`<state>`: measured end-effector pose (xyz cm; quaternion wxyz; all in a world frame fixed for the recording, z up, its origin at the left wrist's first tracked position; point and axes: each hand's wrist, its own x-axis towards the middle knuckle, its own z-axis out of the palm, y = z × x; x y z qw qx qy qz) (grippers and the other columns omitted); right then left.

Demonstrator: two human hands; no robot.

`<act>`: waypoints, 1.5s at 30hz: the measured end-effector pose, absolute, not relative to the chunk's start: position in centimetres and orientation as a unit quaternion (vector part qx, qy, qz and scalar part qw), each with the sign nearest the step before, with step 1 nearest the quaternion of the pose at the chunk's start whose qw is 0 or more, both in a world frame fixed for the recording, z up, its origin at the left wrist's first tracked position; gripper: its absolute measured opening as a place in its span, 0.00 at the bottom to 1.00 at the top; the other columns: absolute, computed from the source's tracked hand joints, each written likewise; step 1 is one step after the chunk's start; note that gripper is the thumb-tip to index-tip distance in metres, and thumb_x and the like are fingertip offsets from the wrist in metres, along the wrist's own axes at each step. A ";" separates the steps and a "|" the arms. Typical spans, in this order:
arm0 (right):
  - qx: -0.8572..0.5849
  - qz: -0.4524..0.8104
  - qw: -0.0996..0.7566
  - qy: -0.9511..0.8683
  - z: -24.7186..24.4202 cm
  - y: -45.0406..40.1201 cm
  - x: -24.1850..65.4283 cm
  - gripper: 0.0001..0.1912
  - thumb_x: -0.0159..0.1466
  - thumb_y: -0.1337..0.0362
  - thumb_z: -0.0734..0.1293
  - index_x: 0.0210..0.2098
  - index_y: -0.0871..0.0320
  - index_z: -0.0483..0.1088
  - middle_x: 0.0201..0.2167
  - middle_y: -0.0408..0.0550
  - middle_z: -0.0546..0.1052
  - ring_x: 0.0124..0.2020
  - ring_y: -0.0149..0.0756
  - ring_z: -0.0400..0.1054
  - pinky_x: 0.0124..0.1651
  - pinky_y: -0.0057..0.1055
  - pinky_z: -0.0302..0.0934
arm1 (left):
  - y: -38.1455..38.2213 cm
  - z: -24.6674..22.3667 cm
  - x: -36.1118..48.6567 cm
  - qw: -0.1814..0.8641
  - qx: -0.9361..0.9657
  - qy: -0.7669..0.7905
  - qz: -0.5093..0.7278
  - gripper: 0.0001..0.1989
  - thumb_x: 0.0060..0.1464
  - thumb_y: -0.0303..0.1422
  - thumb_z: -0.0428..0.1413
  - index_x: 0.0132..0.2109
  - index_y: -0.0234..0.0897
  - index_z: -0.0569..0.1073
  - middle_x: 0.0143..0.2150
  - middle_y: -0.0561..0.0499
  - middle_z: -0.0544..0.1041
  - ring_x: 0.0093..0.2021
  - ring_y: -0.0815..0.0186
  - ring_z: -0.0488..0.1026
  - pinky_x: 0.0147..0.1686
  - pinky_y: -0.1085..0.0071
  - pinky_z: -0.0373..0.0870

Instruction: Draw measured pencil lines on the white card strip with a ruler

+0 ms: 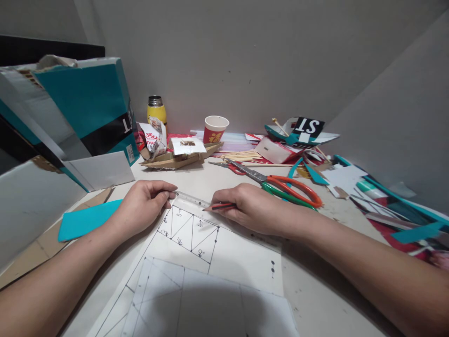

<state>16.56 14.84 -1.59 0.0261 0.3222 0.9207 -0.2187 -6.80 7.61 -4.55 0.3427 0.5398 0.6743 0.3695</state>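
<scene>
Pinched at its left end by my left hand, a clear ruler lies along the upper edge of a paper marked with triangles, numbers and dots in dark lines. My right hand is closed around a red and black pencil. The pencil's tip points left and sits beside the ruler; whether it touches the paper I cannot tell. Part of the ruler is hidden behind the right fingers. A second sheet with fainter lines overlaps the drawing nearest me, in shadow.
Orange- and green-handled scissors lie just beyond my right hand. A paper cup, yellow bottle, cardboard boat shape and thin sticks line the back. A teal box stands left; cardboard scraps spread right.
</scene>
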 end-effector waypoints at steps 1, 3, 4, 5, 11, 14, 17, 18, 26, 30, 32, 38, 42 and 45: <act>0.323 -0.218 0.026 0.921 -1.6 14.8 16.6 0.09 0.68 0.71 0.64 0.37 0.60 0.76 0.30 0.49 0.80 0.29 0.36 0.70 0.33 0.28 0.53 | 7.6 -4.6 -6.8 0.342 0.540 0.675 0.369 0.14 0.55 0.31 0.55 0.44 0.38 0.83 0.37 0.48 0.85 0.30 0.63 0.77 0.32 0.68 0.74; 0.322 -0.216 0.023 0.922 -1.6 14.8 16.6 0.09 0.68 0.71 0.63 0.36 0.59 0.76 0.28 0.48 0.80 0.28 0.35 0.69 0.31 0.28 0.51 | 7.6 -4.7 -6.9 0.341 0.541 0.675 0.368 0.13 0.55 0.32 0.55 0.44 0.38 0.83 0.37 0.48 0.85 0.31 0.63 0.77 0.32 0.68 0.74; 0.321 -0.216 0.021 0.922 -1.6 14.8 16.6 0.09 0.67 0.71 0.63 0.35 0.59 0.76 0.28 0.48 0.79 0.28 0.35 0.68 0.31 0.28 0.51 | 7.6 -4.7 -6.9 0.341 0.542 0.674 0.368 0.13 0.55 0.32 0.55 0.44 0.38 0.83 0.37 0.47 0.86 0.31 0.63 0.77 0.33 0.68 0.74; 0.320 -0.216 0.019 0.922 -1.6 14.8 16.5 0.09 0.67 0.71 0.63 0.35 0.59 0.76 0.27 0.47 0.79 0.27 0.34 0.67 0.31 0.28 0.50 | 7.6 -4.8 -7.0 0.342 0.543 0.673 0.368 0.13 0.55 0.32 0.56 0.44 0.38 0.83 0.37 0.47 0.86 0.31 0.63 0.77 0.33 0.68 0.74; 0.332 -0.213 0.022 0.919 -1.3 14.6 16.4 0.09 0.68 0.70 0.64 0.36 0.59 0.77 0.27 0.46 0.78 0.27 0.33 0.65 0.31 0.28 0.49 | 7.8 -4.8 -7.1 0.344 0.544 0.670 0.370 0.12 0.55 0.33 0.56 0.43 0.39 0.83 0.36 0.48 0.85 0.29 0.64 0.76 0.31 0.69 0.74; 0.327 -0.211 0.023 0.921 -1.2 14.7 16.4 0.09 0.67 0.71 0.64 0.36 0.59 0.77 0.27 0.47 0.78 0.27 0.33 0.65 0.31 0.28 0.48 | 7.8 -4.8 -7.1 0.344 0.543 0.670 0.371 0.12 0.54 0.33 0.56 0.43 0.40 0.83 0.36 0.47 0.85 0.29 0.64 0.76 0.30 0.69 0.74; 0.325 -0.211 0.020 0.922 -1.2 14.7 16.4 0.09 0.67 0.72 0.64 0.36 0.59 0.78 0.27 0.47 0.78 0.27 0.33 0.65 0.30 0.28 0.48 | 7.8 -5.0 -7.1 0.344 0.545 0.669 0.371 0.12 0.54 0.34 0.57 0.43 0.40 0.83 0.36 0.47 0.85 0.29 0.63 0.76 0.31 0.68 0.74; 0.326 -0.210 0.020 0.922 -1.3 14.7 16.4 0.09 0.67 0.72 0.64 0.36 0.59 0.78 0.27 0.47 0.78 0.27 0.33 0.65 0.30 0.28 0.48 | 7.8 -5.0 -7.2 0.343 0.546 0.668 0.371 0.13 0.54 0.35 0.57 0.43 0.40 0.83 0.36 0.47 0.85 0.29 0.63 0.76 0.31 0.68 0.75; 0.330 -0.216 0.020 0.919 -1.3 14.6 16.4 0.09 0.67 0.71 0.64 0.36 0.60 0.77 0.27 0.47 0.78 0.27 0.33 0.64 0.30 0.28 0.48 | 7.7 -5.0 -7.2 0.337 0.554 0.668 0.365 0.13 0.55 0.36 0.57 0.43 0.40 0.83 0.37 0.48 0.86 0.33 0.61 0.78 0.37 0.66 0.76; 0.328 -0.215 0.019 0.920 -1.5 14.8 16.5 0.09 0.67 0.71 0.64 0.37 0.60 0.77 0.27 0.47 0.78 0.27 0.33 0.65 0.30 0.28 0.48 | 7.8 -5.0 -7.3 0.329 0.559 0.670 0.361 0.14 0.55 0.37 0.57 0.43 0.40 0.83 0.38 0.48 0.86 0.37 0.59 0.79 0.39 0.65 0.75; 0.321 -0.220 0.014 0.921 -1.7 14.9 16.6 0.09 0.68 0.71 0.64 0.37 0.60 0.77 0.28 0.47 0.78 0.28 0.34 0.65 0.31 0.28 0.48 | 7.8 -5.0 -7.2 0.325 0.559 0.673 0.359 0.14 0.55 0.38 0.57 0.44 0.39 0.84 0.38 0.48 0.86 0.36 0.59 0.79 0.37 0.65 0.74; 0.289 -0.256 -0.015 0.922 -1.4 15.0 16.8 0.08 0.66 0.72 0.63 0.32 0.59 0.71 0.26 0.43 0.74 0.27 0.32 0.62 0.32 0.29 0.48 | 7.7 -4.4 -6.8 0.317 0.546 0.690 0.354 0.13 0.53 0.37 0.59 0.42 0.40 0.84 0.34 0.50 0.85 0.35 0.59 0.78 0.38 0.65 0.74; 0.274 -0.278 -0.040 0.920 0.5 15.4 17.8 0.14 0.69 0.69 0.61 0.25 0.57 0.62 0.22 0.40 0.70 0.25 0.30 0.59 0.31 0.28 0.50 | 7.8 -4.1 -7.0 0.315 0.532 0.704 0.349 0.12 0.52 0.38 0.60 0.43 0.43 0.84 0.36 0.50 0.85 0.38 0.59 0.79 0.38 0.67 0.75; 0.256 -0.292 -0.078 0.918 2.5 15.5 19.6 0.15 0.69 0.67 0.62 0.25 0.56 0.62 0.21 0.41 0.71 0.25 0.29 0.61 0.31 0.28 0.52 | 7.8 -3.8 -7.0 0.335 0.516 0.706 0.351 0.12 0.52 0.37 0.61 0.44 0.42 0.83 0.41 0.48 0.86 0.41 0.59 0.80 0.41 0.67 0.76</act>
